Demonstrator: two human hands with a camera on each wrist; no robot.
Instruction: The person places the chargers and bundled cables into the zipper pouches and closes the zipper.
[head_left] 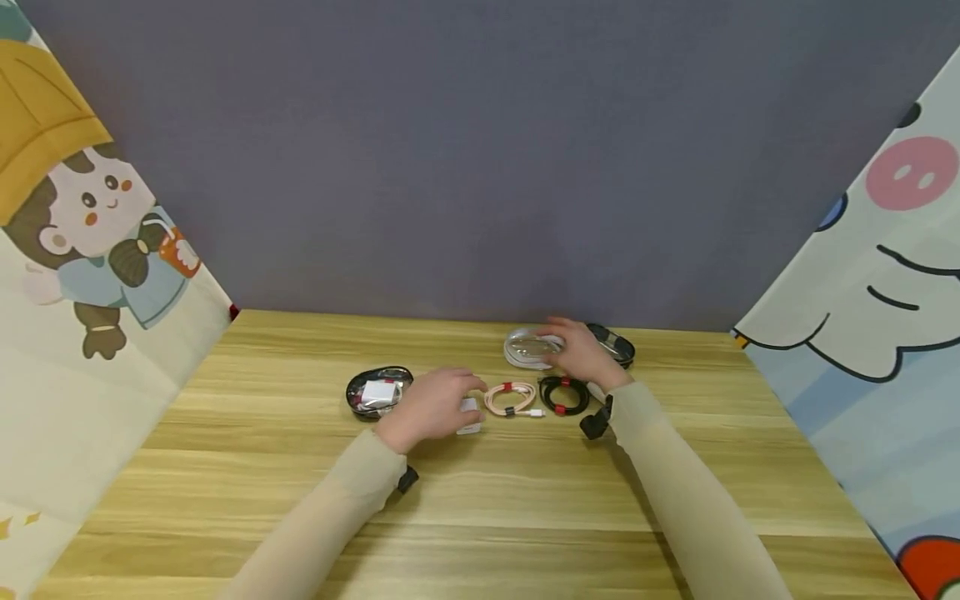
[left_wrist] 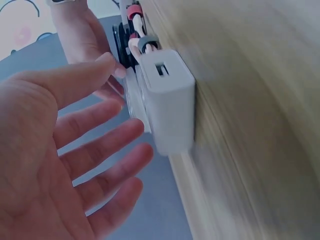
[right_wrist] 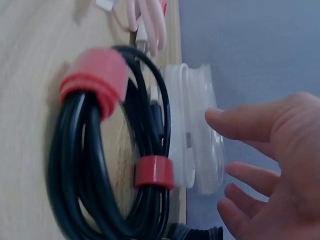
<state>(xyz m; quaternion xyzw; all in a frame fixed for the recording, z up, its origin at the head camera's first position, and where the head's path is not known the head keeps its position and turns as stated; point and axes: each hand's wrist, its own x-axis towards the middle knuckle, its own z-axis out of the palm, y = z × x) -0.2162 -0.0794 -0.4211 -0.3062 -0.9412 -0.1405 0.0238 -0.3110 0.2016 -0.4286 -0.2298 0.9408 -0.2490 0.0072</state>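
Observation:
My left hand (head_left: pixel 433 406) is held over a white USB charger plug (head_left: pixel 470 418) on the table. In the left wrist view its fingers spread loosely beside the charger plug (left_wrist: pixel 172 107), apart from it. My right hand (head_left: pixel 583 353) reaches to a round clear case with a white coil inside (head_left: pixel 525 350). The right wrist view shows the thumb at the rim of the case (right_wrist: pixel 202 135), the other fingers loosely extended; whether they touch it I cannot tell. Between the hands lie a pink coiled cable (head_left: pixel 510 400) with straps and a black coiled cable (head_left: pixel 564 396) with red straps.
An oval black case (head_left: pixel 356 400) with a white charger in it sits left of my left hand. Another black case (head_left: pixel 615 343) stands at the back right, partly behind my right hand. The wooden table (head_left: pixel 480 533) ends at a grey wall panel (head_left: pixel 480 167).

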